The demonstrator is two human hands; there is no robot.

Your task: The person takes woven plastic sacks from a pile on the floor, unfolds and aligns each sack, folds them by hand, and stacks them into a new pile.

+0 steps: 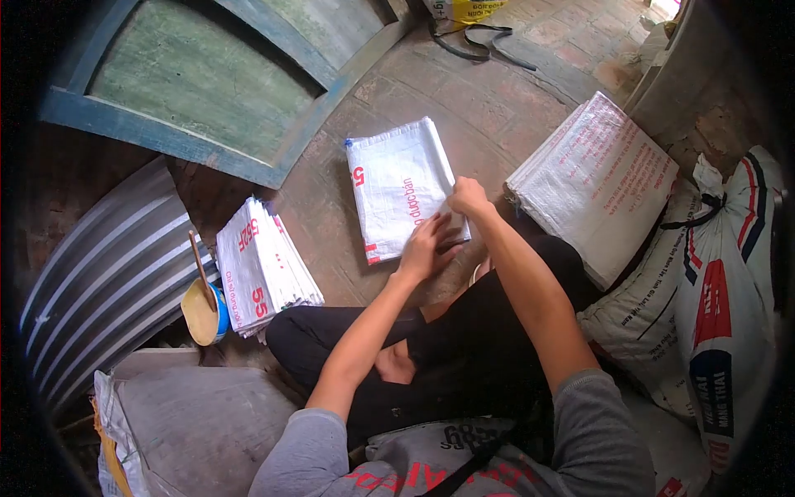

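A folded white woven plastic sack (pixel 389 186) with red print lies on the brick floor in front of my crossed legs. My left hand (pixel 426 248) rests on its near right part, fingers spread and laid over the plastic, holding nothing. At the sack's right edge, my right hand (pixel 469 197) is closed with the fingers curled around the folded side; the fingertips are partly hidden. To the left stands a pile of folded sacks (pixel 257 277) printed with red numbers. Another thick pile of folded sacks (pixel 600 186) lies to the right, printed in faint red.
Corrugated metal sheet (pixel 112 273) leans at the left, beside a blue and cream bowl (pixel 204 313) with a wooden stick. A blue-green wooden door panel (pixel 207 91) stands at upper left. Filled, tied sacks (pixel 708 331) crowd my right side. A black strap (pixel 476 50) lies at the far end.
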